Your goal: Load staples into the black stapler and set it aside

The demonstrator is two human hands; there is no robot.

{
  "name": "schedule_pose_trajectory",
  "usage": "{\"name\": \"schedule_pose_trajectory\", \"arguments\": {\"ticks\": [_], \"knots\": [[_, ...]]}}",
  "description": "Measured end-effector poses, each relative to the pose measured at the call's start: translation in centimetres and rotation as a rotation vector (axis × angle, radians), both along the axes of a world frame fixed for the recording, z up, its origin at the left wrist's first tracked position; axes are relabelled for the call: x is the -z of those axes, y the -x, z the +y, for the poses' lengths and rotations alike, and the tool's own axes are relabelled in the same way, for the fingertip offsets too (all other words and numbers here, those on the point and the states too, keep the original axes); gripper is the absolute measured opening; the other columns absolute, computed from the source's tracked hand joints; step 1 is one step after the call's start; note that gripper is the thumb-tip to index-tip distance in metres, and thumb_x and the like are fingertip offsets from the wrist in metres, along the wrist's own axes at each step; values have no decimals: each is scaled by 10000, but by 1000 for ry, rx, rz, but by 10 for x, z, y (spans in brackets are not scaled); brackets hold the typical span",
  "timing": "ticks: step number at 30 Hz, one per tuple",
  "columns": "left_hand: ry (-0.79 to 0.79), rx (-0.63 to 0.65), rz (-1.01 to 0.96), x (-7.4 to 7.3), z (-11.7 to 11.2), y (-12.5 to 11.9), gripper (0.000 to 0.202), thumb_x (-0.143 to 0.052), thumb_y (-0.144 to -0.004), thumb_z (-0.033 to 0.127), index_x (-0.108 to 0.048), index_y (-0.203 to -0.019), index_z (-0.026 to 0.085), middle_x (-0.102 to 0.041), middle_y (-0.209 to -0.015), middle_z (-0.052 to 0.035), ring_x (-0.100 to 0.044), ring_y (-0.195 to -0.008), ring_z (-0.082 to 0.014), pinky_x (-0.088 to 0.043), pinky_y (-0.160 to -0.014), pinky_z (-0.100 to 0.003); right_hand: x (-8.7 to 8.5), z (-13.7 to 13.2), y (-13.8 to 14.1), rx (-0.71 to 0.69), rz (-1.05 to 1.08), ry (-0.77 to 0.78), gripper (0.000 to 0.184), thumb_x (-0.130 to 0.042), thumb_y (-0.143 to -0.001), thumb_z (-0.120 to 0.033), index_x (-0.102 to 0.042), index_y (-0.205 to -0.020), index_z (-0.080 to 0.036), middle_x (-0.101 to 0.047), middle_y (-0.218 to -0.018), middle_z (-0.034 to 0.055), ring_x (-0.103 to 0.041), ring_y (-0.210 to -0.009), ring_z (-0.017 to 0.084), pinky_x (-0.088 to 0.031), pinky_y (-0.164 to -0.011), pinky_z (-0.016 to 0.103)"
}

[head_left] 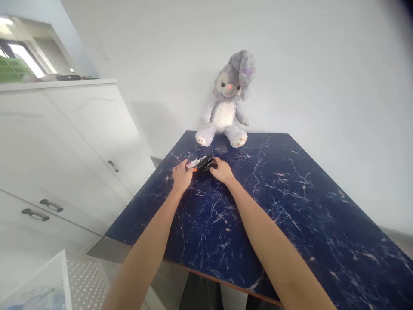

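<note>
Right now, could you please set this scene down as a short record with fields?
Left hand: at a white-and-red item
Right hand: at the right end of a black object
Object identity: too small to tell
Surface: blue marble-patterned table
Far edge: grey plush toy, seated
Left of table: white cabinet

No text readable; any print on red-and-white item (194, 163) too small to tell.

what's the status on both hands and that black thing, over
Left hand, right hand at opposite sides of black object. Object type unclear. Plush toy beyond, apart from both.
</note>
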State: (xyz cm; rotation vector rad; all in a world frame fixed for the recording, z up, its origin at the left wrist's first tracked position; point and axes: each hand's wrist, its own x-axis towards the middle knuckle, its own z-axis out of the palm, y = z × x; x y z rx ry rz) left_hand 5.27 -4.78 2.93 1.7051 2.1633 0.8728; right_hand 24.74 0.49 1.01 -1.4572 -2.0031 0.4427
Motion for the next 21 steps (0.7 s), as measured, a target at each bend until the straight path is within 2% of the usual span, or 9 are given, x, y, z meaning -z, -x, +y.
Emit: {"name": "schedule_pose_trajectory", "arguments": {"ticks": [3, 6, 8, 12, 14, 17, 21], "knots": [[13, 0, 14, 2, 0, -4, 603, -443, -900, 422, -459, -1486, 280, -544, -1485, -46, -374, -1428, -347, -328, -1150, -493, 1, 1, -1, -24, 105, 12, 521, -524, -819, -192, -564, -1338, -209, -742, -1173, 37, -670, -1125, 232, -478, -1034, 334], [40, 8, 25, 3, 2, -4, 603, -414, -914, 421, -434, -1502, 292, -510, -1520, -31, -354, -1449, -344, -324, -1156, -499, 2, 2, -4, 20, 207, 18, 521, -474, -830, -137, -559, -1338, -215, -745, -1161, 31, -682, -1106, 210, -483, -1027, 324], [71, 20, 19, 2, 2, -4, 676, -411, -918, 428, -323, -1566, 258, -445, -1573, -49, -310, -1479, -356, -304, -1170, -511, 3, 3, -6, 87, 284, 11, 510, -436, -844, -127, -560, -1332, -206, -732, -1193, 42, -674, -1120, 198, -474, -1041, 319], [163, 21, 9, -1, -1, -5, 815, -364, -941, 494, -56, -1627, 179, -316, -1641, -99, -186, -1529, -395, -216, -1207, -564, 4, 6, -9, 196, 450, 37, 464, -375, -912, -219, -553, -1340, -199, -686, -1296, 57, -634, -1187, 188, -453, -1067, 318], [194, 25, 20, -2, -3, -5, 808, -331, -952, 519, -37, -1628, 187, -286, -1655, -85, -159, -1537, -396, -190, -1218, -569, 4, 6, -8, 142, 437, 59, 474, -392, -912, -230, -544, -1361, -213, -686, -1304, 41, -614, -1217, 194, -442, -1079, 327], [212, 27, 45, -3, -5, -4, 788, -286, -967, 530, -38, -1629, 182, -294, -1652, -84, -155, -1538, -391, -173, -1227, -560, 3, 6, -6, 29, 300, 75, 501, -478, -827, -148, -598, -1306, -231, -741, -1188, 13, -624, -1187, 217, -444, -1062, 335], [187, 31, 74, -1, -2, 0, 759, -249, -984, 514, -77, -1628, 151, -341, -1628, -121, -174, -1529, -402, -167, -1222, -561, 1, 4, -6, 65, 266, 79, 437, -483, -766, -94, -676, -1138, -216, -773, -951, 19, -687, -998, 221, -492, -944, 315]]}}
